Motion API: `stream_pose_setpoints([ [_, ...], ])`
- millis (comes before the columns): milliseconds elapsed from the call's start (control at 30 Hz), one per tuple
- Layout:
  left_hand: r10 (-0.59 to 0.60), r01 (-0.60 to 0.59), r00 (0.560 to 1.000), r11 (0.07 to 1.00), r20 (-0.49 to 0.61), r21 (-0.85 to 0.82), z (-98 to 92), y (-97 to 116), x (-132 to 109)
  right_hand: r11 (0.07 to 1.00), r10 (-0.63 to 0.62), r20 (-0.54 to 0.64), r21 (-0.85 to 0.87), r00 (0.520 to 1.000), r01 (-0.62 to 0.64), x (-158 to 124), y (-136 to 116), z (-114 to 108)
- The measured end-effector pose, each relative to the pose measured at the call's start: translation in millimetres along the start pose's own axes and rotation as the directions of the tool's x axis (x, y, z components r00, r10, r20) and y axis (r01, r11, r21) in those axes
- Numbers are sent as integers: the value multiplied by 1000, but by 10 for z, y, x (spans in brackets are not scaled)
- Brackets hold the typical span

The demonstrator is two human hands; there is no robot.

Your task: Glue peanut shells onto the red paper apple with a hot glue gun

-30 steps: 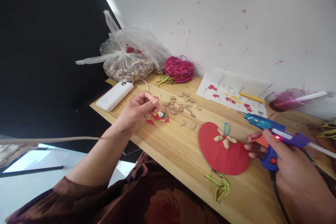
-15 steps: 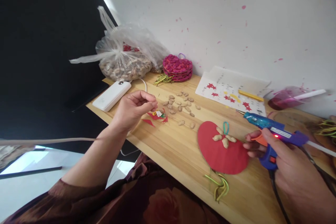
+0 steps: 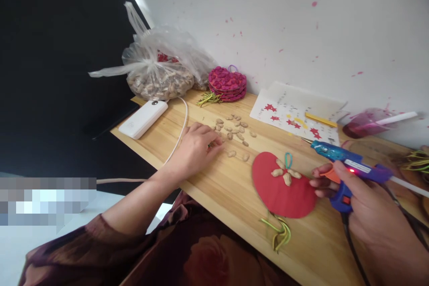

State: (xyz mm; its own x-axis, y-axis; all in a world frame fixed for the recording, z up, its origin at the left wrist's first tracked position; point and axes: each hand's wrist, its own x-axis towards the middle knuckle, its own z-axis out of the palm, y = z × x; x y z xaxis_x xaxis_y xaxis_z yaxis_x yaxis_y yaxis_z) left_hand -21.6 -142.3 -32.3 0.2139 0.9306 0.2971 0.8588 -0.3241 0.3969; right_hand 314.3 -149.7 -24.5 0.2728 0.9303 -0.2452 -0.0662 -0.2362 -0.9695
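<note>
My left hand (image 3: pixel 201 146) is low over the table at the near left edge of a loose scatter of peanuts (image 3: pixel 240 136). Its fingers curl toward the thumb, the tips close together; whatever is between them is hidden. Bits of paper scrap show in the gap behind the fingertips. My right hand (image 3: pixel 358 196) grips a blue hot glue gun (image 3: pixel 355 167), fingers at its orange trigger and a red light lit. Left of the gun lies a red paper apple shape (image 3: pixel 284 201) with several peanuts (image 3: pixel 287 179) on it, a teal loop (image 3: pixel 288 161) and a yellow-green tassel (image 3: pixel 280 234).
Behind are plastic bags of peanuts (image 3: pixel 161 82), a white power bank (image 3: pixel 143 118) with its cable (image 3: pixel 185 118), and a pink-purple stack (image 3: pixel 228 84). A sheet with red stars (image 3: pixel 278 109), a yellow stick (image 3: pixel 321 119) and a pink cup (image 3: pixel 363 125) stand along the wall.
My left hand has moved right and down from above the paper scraps to the peanuts, covering most of the scraps. The right hand still holds the glue gun in nearly the same place.
</note>
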Motion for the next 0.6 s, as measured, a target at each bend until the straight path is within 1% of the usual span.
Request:
stream_pose_setpoints([
  [100,-63,59,997,995,43,82,20,115,44,1000,-10,-12,0,1000,10,-15,18,3],
  [167,-93,87,994,989,48,118,21,117,56,1000,-30,-36,-11,999,29,-25,29,9],
  [267,-126,121,992,981,25,151,-6,12,33,998,-42,-58,-38,997,40,-38,12,25],
  [333,-141,139,990,977,1,161,-57,-87,6,999,-30,-38,-46,999,29,-58,-27,46],
  [400,-142,143,990,982,-20,122,-127,-172,-14,999,-28,-14,-44,999,28,-96,-73,78],
  [500,-90,90,995,996,-38,-2,-208,-246,-19,997,-70,-16,-33,997,70,-153,-106,119],
  [600,19,-22,998,998,-55,-65,-195,-282,-12,996,-84,-38,-28,996,82,-136,-58,99],
])
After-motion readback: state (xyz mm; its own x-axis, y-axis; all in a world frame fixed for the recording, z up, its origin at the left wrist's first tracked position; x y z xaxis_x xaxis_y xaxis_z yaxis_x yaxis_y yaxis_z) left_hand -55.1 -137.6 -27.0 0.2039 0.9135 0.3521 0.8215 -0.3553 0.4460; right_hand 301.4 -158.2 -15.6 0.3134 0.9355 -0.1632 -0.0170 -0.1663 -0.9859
